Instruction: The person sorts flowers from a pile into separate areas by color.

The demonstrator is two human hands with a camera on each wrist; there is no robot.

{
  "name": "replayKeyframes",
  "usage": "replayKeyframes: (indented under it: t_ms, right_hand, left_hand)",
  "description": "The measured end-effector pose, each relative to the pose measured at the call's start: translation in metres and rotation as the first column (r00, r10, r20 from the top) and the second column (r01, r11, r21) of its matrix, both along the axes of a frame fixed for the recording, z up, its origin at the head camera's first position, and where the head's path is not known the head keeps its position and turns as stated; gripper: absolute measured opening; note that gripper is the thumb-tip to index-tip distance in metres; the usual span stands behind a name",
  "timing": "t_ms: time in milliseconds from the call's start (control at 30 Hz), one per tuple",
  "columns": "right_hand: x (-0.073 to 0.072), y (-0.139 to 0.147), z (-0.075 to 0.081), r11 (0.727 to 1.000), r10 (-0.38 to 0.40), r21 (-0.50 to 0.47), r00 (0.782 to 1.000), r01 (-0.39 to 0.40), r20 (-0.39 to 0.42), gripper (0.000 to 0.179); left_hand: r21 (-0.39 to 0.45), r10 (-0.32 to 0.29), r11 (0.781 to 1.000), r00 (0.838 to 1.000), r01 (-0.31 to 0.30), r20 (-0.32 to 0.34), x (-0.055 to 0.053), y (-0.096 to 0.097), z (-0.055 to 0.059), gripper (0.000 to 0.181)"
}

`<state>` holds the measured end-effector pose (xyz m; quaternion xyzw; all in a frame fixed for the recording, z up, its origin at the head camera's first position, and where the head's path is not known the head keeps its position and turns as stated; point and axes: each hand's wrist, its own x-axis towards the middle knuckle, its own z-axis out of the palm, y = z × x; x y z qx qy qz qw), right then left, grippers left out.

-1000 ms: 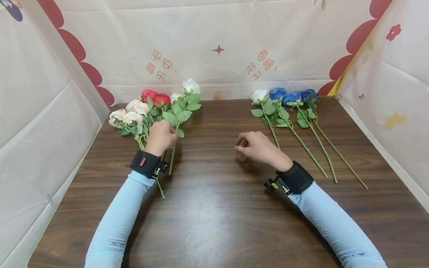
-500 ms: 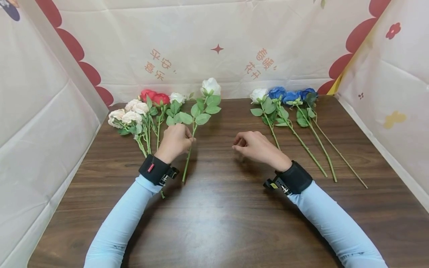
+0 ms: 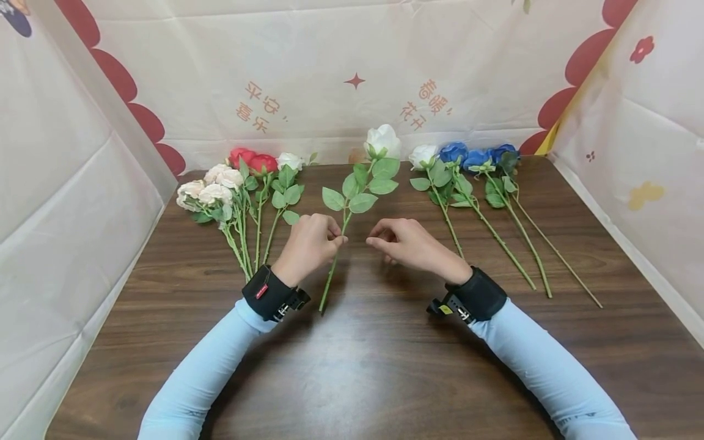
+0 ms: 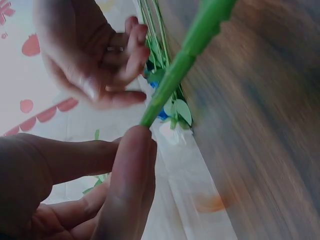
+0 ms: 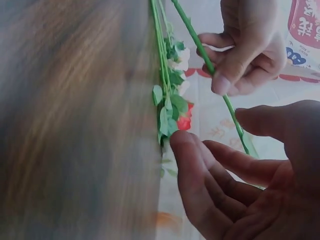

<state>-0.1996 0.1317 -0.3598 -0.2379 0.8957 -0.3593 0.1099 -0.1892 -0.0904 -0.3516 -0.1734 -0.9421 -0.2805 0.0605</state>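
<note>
Between thumb and fingers my left hand (image 3: 311, 245) pinches the green stem of a white rose (image 3: 383, 142) in the middle of the table. The bloom points away from me and the stem's lower end slants toward me. In the left wrist view the stem (image 4: 172, 75) runs up from the fingertips. Just right of that stem is my right hand (image 3: 412, 244), its fingers loosely bent with nothing between them. The right wrist view has the right hand (image 5: 240, 185) with thumb and fingers apart, close to the stem (image 5: 201, 49) but seemingly not touching it.
At the back left of the brown table (image 3: 352, 366) lie pale pink roses (image 3: 214, 192), red roses (image 3: 254, 160) and another white rose (image 3: 289, 161). At the back right are a white rose (image 3: 423, 156) and blue roses (image 3: 478, 159). Printed cloth (image 3: 352, 36) walls surround the table.
My left hand has carried the white rose rightward from the left group to the middle. The right hand has shifted slightly left, and the gap between the hands has narrowed.
</note>
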Motion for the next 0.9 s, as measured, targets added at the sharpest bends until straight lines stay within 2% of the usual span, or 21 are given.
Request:
replayKeyframes:
  t_ms: [133, 233, 300, 633, 767, 900]
  right_hand:
    - [0.001, -0.004, -0.003, 0.992, 0.004, -0.124, 0.996, 0.007, 0.093, 0.029]
    - [0.002, -0.009, -0.006, 0.969, 0.009, -0.246, 0.982, 0.038, 0.187, 0.036]
    - [0.002, -0.011, -0.008, 0.953, 0.009, -0.299, 0.978, 0.056, 0.21, 0.036]
    - [0.007, -0.022, -0.009, 0.856, -0.002, -0.501, 0.971, 0.125, 0.238, 0.021]
    - [0.009, -0.025, -0.009, 0.838, -0.06, -0.517, 0.971, 0.175, 0.232, 0.021]
    - [0.01, -0.027, -0.009, 0.829, -0.102, -0.526, 0.975, 0.193, 0.196, 0.018]
  left_hand:
    - [-0.022, -0.002, 1.0, 1.0, 0.002, -0.028, 0.005, 0.007, 0.0, 0.01]
    - [-0.022, -0.003, 1.0, 1.0, 0.003, -0.026, 0.008, 0.01, -0.001, 0.009]
    - [-0.016, -0.006, 1.0, 1.0, 0.006, -0.025, 0.01, 0.012, -0.001, 0.008]
    - [0.017, -0.018, 1.0, 0.999, 0.019, -0.048, 0.019, 0.02, 0.0, 0.007]
    - [0.024, -0.034, 0.999, 0.998, 0.036, -0.06, 0.022, 0.023, -0.001, 0.005]
    - [0.036, -0.049, 0.998, 0.996, 0.052, -0.07, 0.025, 0.026, -0.001, 0.005]
